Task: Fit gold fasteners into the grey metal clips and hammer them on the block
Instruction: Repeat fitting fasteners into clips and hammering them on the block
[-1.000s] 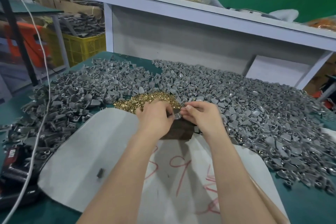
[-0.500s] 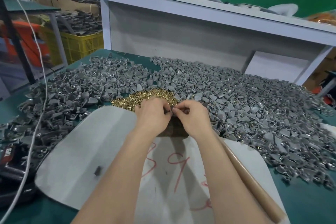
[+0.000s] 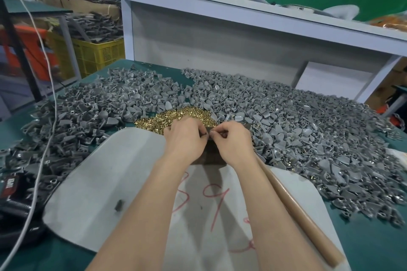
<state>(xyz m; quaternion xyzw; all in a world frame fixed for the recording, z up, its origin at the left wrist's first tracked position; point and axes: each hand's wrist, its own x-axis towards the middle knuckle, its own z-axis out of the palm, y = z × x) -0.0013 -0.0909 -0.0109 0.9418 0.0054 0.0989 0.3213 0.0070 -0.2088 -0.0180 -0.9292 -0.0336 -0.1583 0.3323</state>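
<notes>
Grey metal clip | pinched by curled fingers of left hand and right hand | held above dark block, seemingly for fitting

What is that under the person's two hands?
A dark block; only its near part shows between the wrists. The left hand and right hand pinch a grey clip above it and cover its top.
</notes>
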